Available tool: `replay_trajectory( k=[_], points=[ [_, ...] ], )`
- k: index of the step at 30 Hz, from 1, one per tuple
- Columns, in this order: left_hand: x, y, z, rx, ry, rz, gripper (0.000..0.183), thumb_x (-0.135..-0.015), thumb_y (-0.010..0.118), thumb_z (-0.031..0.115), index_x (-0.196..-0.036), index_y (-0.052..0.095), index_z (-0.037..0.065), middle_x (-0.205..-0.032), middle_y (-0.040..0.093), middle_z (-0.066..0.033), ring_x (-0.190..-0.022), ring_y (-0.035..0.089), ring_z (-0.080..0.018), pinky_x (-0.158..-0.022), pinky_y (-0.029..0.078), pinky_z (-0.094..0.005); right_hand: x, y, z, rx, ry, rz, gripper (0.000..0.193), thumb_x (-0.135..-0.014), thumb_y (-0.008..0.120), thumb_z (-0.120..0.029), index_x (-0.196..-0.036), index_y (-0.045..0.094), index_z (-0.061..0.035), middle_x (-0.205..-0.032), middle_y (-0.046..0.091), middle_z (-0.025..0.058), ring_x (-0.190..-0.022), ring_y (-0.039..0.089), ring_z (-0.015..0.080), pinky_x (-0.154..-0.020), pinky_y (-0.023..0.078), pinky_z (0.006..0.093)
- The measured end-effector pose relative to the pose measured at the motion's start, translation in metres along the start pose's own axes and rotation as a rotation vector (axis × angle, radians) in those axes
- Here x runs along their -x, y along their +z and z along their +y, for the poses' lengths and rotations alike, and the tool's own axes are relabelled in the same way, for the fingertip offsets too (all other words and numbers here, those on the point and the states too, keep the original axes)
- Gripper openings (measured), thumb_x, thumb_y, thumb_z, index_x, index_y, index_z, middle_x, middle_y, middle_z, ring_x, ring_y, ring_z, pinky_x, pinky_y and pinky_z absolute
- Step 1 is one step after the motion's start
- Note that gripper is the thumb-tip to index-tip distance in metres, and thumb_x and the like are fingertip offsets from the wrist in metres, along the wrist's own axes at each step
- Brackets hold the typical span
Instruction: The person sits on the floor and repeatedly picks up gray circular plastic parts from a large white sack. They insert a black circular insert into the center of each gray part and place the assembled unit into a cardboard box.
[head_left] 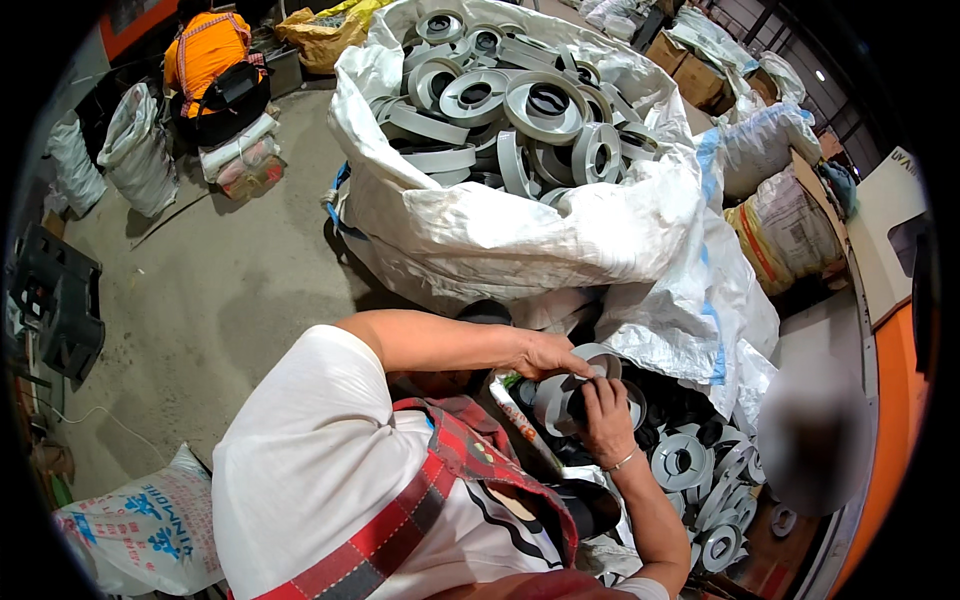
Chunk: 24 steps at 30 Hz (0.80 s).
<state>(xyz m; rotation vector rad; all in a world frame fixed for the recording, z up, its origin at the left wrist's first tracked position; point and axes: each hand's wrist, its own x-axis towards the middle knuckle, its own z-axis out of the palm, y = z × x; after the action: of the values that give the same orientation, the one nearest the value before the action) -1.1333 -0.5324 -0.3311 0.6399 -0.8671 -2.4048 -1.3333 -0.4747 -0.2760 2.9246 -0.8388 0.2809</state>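
Note:
In front of my body I hold a round grey plastic part [557, 405] with a dark middle. My left hand [550, 355] reaches across from the left, its fingers closed at the part's upper edge. From the lower right comes my right hand [606, 420], a thin bracelet at its wrist, with fingers bent over the part's dark middle. Another grey rim [598, 360] shows just beyond the fingers; whether it belongs to the same part I cannot tell. Loose grey rings [682, 462] with black centres are heaped right of my right hand.
A big white woven sack [500, 245] full of similar grey and black parts stands ahead. An orange machine panel [903, 350] borders the right side. At the lower left sits a printed white sack [140, 530]. Another person in an orange top [208, 50] is at the far left.

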Motion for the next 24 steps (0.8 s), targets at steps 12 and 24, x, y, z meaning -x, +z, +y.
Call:
replay_trajectory(
  k=[12,24],
  points=[
    [0.005,0.006,-0.001,0.048,-0.005,0.026,0.035,-0.081,0.069,0.02,-0.105,0.059,-0.002,-0.096,0.063,-0.0065,-0.084,0.06,-0.0155,-0.075,0.05,-0.0318,-0.003,0.002,0.001,-0.327,0.297,0.035,0.076,-0.053,0.08,-0.014,-0.119,0.045,-0.002,-0.111,0.046,0.0182,-0.102,0.046,0.0358,-0.089,0.041,0.0416],
    [0.055,0.06,0.037,-0.59,0.334,0.19,0.047,-0.081,0.068,0.022,-0.118,0.049,-0.001,-0.102,0.058,-0.005,-0.091,0.052,-0.0106,-0.077,0.045,-0.0263,-0.008,0.017,0.011,-1.724,1.026,0.258,0.048,-0.09,0.053,-0.041,-0.091,0.054,0.0068,-0.077,0.061,0.0151,-0.059,0.062,0.0211,-0.049,0.051,0.0305]
  ],
)
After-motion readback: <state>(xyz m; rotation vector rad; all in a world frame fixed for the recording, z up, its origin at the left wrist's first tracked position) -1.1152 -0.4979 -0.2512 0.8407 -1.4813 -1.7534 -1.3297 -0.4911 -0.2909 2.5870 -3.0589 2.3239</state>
